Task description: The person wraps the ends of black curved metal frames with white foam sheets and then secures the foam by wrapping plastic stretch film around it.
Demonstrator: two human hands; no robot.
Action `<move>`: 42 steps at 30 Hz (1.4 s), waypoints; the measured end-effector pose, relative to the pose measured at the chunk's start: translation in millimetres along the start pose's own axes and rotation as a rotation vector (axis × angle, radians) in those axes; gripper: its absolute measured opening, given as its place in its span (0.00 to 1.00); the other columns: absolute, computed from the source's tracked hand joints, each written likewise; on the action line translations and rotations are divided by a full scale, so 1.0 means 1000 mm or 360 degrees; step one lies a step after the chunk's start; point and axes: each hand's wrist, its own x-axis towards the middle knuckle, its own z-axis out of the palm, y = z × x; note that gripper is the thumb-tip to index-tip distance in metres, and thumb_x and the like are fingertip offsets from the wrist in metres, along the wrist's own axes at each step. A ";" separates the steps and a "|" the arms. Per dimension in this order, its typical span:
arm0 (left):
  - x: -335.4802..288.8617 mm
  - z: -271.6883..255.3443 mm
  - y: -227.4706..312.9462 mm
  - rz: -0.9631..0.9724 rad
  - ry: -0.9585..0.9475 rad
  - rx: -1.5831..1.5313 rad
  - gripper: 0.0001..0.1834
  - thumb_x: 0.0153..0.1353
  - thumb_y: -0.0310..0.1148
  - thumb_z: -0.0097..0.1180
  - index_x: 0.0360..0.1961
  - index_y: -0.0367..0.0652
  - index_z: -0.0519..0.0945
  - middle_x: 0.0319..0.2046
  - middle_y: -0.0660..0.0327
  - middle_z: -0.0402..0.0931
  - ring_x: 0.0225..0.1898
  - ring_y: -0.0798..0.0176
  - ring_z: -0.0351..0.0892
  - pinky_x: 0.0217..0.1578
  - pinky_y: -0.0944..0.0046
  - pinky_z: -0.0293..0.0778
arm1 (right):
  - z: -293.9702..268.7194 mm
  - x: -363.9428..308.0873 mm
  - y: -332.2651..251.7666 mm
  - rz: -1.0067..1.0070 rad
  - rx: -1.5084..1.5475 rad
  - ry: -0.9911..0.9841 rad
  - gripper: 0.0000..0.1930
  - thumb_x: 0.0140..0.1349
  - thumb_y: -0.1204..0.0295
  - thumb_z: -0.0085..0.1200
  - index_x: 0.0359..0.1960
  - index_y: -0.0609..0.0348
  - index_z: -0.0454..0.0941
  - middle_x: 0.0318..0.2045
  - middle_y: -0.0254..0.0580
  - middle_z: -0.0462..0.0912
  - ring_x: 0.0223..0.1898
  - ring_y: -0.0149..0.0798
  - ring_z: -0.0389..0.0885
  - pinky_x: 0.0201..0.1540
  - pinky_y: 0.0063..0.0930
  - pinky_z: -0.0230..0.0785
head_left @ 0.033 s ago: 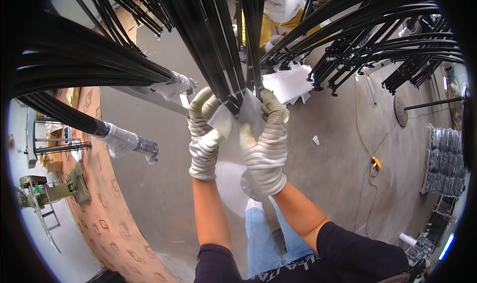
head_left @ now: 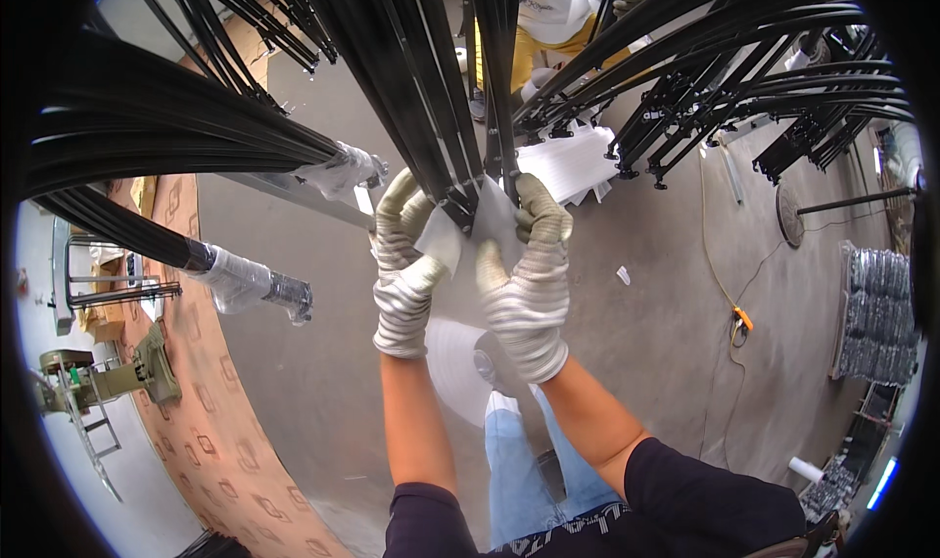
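A bundle of long black metal bars (head_left: pixel 397 78) hangs down in front of me, its lower ends between my hands. Thin white foam sheet (head_left: pixel 497 210) is folded up around those ends, with a loose flap (head_left: pixel 441 242) on the left side. My left hand (head_left: pixel 403 274), in a striped work glove, is closed on the sheet, its fingers curled behind and the thumb in front. On the other side my right hand (head_left: pixel 529 284), gloved alike, grips the sheet with bent fingers beside the bars. Some fingertips are hidden behind the foam.
Left, other bar bundles have plastic-wrapped ends (head_left: pixel 240 276). More black bars (head_left: pixel 764 88) hang at right. A foam roll (head_left: pixel 455 367) stands by my legs; a foam stack (head_left: pixel 568 166) lies beyond. A co-worker in yellow trousers (head_left: pixel 548 49) is behind the bars. A cord with an orange connector (head_left: pixel 742 319) crosses the floor.
Both hands stay at the bar ends with only slight movement. The left foam flap has shifted a little to the right, and the co-worker beyond has moved slightly.
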 end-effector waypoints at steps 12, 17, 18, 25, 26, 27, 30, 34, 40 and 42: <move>0.007 0.004 -0.026 0.0199 0.0205 0.0894 0.21 0.47 0.27 0.59 0.44 0.44 0.69 0.31 0.66 0.74 0.36 0.70 0.73 0.38 0.68 0.69 | -0.062 0.018 0.020 0.1167 0.1500 -0.0880 0.11 0.51 0.75 0.56 0.38 0.60 0.75 0.28 0.33 0.78 0.26 0.22 0.72 0.28 0.16 0.66; -0.017 0.012 -0.037 0.0675 0.0368 0.0051 0.19 0.54 0.27 0.51 0.48 0.44 0.64 0.48 0.56 0.66 0.53 0.62 0.63 0.54 0.62 0.62 | -0.038 0.000 0.001 0.1062 0.1690 -0.1021 0.11 0.57 0.77 0.47 0.42 0.60 0.73 0.24 0.29 0.74 0.19 0.18 0.66 0.22 0.13 0.62; -0.022 0.009 -0.030 0.0428 0.0368 -0.0240 0.16 0.58 0.34 0.48 0.46 0.43 0.65 0.49 0.56 0.65 0.52 0.62 0.64 0.52 0.62 0.64 | -0.032 -0.004 0.000 0.0956 0.1575 -0.0951 0.12 0.58 0.77 0.46 0.44 0.60 0.72 0.27 0.29 0.74 0.22 0.18 0.67 0.26 0.13 0.63; -0.028 -0.030 0.014 -0.0352 -0.0211 0.0421 0.19 0.43 0.38 0.65 0.37 0.42 0.78 0.57 0.53 0.60 0.59 0.57 0.56 0.56 0.60 0.54 | -0.023 -0.015 0.003 0.0614 0.1199 -0.0983 0.13 0.58 0.77 0.46 0.46 0.60 0.72 0.30 0.33 0.78 0.28 0.19 0.71 0.32 0.15 0.67; -0.025 -0.028 0.021 -0.0347 -0.0198 0.0384 0.17 0.43 0.35 0.66 0.34 0.42 0.76 0.56 0.53 0.61 0.50 0.65 0.65 0.49 0.65 0.62 | -0.025 -0.015 0.003 0.0509 0.1110 -0.0960 0.13 0.58 0.78 0.47 0.45 0.60 0.73 0.30 0.34 0.79 0.28 0.20 0.71 0.32 0.16 0.67; -0.019 -0.036 0.020 -0.0438 -0.0257 0.0371 0.16 0.43 0.35 0.65 0.32 0.42 0.75 0.56 0.53 0.62 0.43 0.69 0.66 0.44 0.69 0.64 | -0.017 -0.019 0.012 0.0166 0.1102 -0.0414 0.12 0.56 0.81 0.47 0.41 0.59 0.75 0.32 0.36 0.80 0.27 0.22 0.73 0.30 0.18 0.68; -0.002 -0.064 0.031 -0.0734 -0.0380 0.0381 0.14 0.45 0.32 0.63 0.30 0.45 0.70 0.30 0.73 0.66 0.31 0.77 0.63 0.36 0.76 0.62 | -0.024 0.001 0.020 0.0270 0.0978 0.0137 0.12 0.55 0.82 0.45 0.42 0.61 0.72 0.29 0.36 0.77 0.27 0.24 0.74 0.30 0.15 0.68; 0.043 -0.066 0.051 -0.0599 -0.0810 0.0574 0.20 0.46 0.41 0.64 0.35 0.41 0.71 0.31 0.68 0.71 0.38 0.74 0.70 0.37 0.76 0.65 | -0.025 0.054 0.026 0.0155 0.1151 -0.0203 0.11 0.57 0.80 0.45 0.42 0.62 0.72 0.28 0.33 0.76 0.30 0.24 0.73 0.35 0.14 0.68; 0.081 -0.058 0.064 -0.0264 -0.1052 0.0951 0.14 0.53 0.13 0.47 0.40 0.38 0.73 0.35 0.65 0.74 0.38 0.71 0.73 0.41 0.74 0.72 | -0.026 0.087 0.018 0.0305 0.1338 -0.1047 0.11 0.58 0.79 0.44 0.41 0.62 0.74 0.35 0.36 0.78 0.36 0.26 0.75 0.42 0.18 0.69; 0.078 -0.045 0.080 -0.0379 -0.0850 0.1410 0.10 0.55 0.15 0.47 0.36 0.37 0.74 0.31 0.68 0.74 0.35 0.71 0.74 0.35 0.74 0.73 | -0.020 0.082 0.015 -0.0398 0.0580 -0.0536 0.10 0.54 0.79 0.47 0.38 0.60 0.75 0.34 0.40 0.78 0.34 0.33 0.77 0.38 0.23 0.70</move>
